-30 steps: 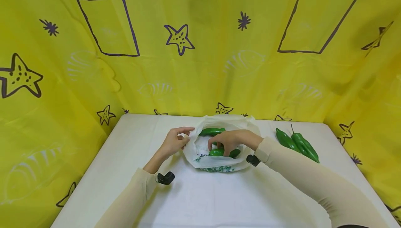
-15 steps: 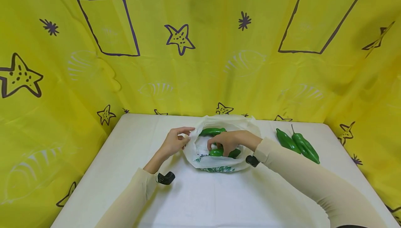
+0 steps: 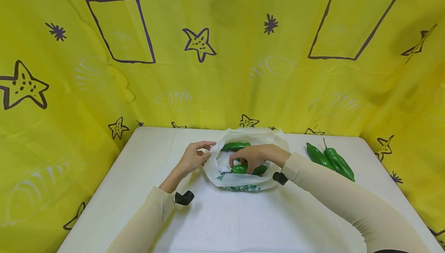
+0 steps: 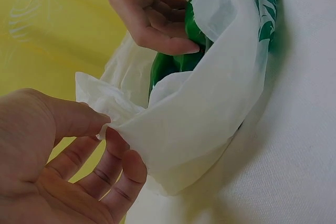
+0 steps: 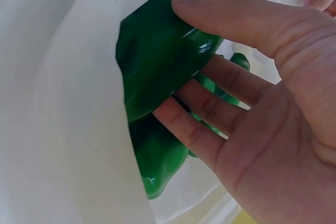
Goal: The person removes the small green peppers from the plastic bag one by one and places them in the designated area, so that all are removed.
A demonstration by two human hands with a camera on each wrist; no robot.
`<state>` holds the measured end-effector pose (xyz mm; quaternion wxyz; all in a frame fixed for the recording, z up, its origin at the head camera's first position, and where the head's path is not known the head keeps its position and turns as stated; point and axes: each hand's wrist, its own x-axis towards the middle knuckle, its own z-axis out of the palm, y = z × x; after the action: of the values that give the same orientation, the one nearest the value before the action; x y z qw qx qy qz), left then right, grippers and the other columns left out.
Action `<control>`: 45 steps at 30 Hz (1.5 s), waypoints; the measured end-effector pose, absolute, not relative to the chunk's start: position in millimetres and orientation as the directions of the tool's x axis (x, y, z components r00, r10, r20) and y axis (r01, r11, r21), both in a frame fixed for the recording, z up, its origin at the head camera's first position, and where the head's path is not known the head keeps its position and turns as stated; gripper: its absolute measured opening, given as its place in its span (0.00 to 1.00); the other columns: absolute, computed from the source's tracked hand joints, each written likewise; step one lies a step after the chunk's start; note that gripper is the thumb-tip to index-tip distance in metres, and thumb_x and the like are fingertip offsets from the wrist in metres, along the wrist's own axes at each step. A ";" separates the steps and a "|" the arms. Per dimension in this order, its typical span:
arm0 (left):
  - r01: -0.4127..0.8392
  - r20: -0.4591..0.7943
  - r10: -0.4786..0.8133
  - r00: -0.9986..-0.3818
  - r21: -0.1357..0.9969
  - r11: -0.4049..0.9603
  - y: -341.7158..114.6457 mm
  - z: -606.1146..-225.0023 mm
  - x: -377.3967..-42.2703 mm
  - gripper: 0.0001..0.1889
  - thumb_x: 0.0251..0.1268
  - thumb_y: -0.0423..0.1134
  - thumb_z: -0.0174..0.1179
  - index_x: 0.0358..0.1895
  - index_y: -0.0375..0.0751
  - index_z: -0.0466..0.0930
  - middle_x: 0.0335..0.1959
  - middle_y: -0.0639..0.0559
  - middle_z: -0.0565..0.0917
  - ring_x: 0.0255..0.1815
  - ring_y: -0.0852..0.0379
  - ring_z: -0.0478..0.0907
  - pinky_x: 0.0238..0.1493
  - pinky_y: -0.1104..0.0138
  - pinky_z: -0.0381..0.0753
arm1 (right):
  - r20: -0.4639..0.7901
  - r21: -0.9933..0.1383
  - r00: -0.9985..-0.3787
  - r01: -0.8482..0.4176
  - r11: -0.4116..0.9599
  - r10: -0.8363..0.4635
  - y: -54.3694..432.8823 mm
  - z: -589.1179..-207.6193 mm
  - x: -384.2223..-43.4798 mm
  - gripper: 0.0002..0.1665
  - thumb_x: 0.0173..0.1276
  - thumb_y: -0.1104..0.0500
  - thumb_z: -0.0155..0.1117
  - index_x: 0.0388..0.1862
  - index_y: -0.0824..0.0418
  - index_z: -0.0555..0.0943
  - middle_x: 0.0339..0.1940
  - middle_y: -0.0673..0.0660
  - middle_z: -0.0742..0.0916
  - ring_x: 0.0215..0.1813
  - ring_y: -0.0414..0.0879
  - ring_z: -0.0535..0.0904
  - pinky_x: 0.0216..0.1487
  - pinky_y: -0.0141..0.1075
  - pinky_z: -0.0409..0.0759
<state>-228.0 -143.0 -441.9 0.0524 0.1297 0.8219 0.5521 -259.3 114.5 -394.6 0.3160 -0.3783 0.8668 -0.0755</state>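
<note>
A white plastic bag (image 3: 243, 181) with green print lies open on the white table (image 3: 222, 218). My left hand (image 3: 194, 157) pinches the bag's left rim (image 4: 113, 129) between thumb and fingers. Reaching inside the bag, my right hand (image 3: 255, 158) curls its thumb and fingers round a glossy green pepper (image 3: 243, 169) (image 5: 157, 51). Another green pepper (image 3: 235, 145) lies at the back of the bag. More green pepper (image 5: 157, 161) shows under my right fingers (image 5: 205, 124).
Two long green peppers (image 3: 330, 160) lie on the table to the right of the bag. A yellow cloth (image 3: 222, 52) with purple stars and squares hangs behind and at both sides of the table.
</note>
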 end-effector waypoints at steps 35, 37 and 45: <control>0.119 0.034 0.230 -0.973 0.922 0.367 -142.0 -441.1 -221.7 0.23 0.69 0.25 0.61 0.64 0.44 0.83 0.50 0.43 0.80 0.20 0.58 0.70 0.24 0.68 0.74 | -0.320 -0.449 -0.552 -0.627 0.636 -0.770 140.9 -348.6 -261.9 0.32 0.65 0.63 0.75 0.65 0.45 0.75 0.55 0.56 0.84 0.54 0.51 0.80 0.56 0.48 0.80; 0.115 0.031 0.226 -0.974 0.922 0.370 -141.6 -440.5 -221.3 0.23 0.68 0.25 0.61 0.64 0.44 0.83 0.50 0.43 0.80 0.20 0.58 0.69 0.24 0.68 0.74 | -0.298 -0.456 -0.547 -0.638 0.621 -0.782 142.6 -344.5 -260.3 0.32 0.65 0.63 0.75 0.66 0.46 0.75 0.54 0.57 0.85 0.53 0.52 0.81 0.56 0.48 0.81; 0.106 0.022 0.217 -0.976 0.917 0.384 -139.6 -439.3 -220.1 0.23 0.69 0.25 0.61 0.64 0.44 0.83 0.51 0.43 0.81 0.21 0.58 0.69 0.25 0.68 0.74 | -0.236 -0.470 -0.549 -0.658 0.589 -0.802 152.6 -335.2 -256.6 0.32 0.65 0.64 0.75 0.66 0.50 0.75 0.50 0.57 0.86 0.44 0.51 0.83 0.50 0.43 0.84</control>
<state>-220.1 -139.6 -439.3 0.0507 0.0972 0.8304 0.5463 -256.6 152.6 -335.2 0.2175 -0.4222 0.8643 -0.1655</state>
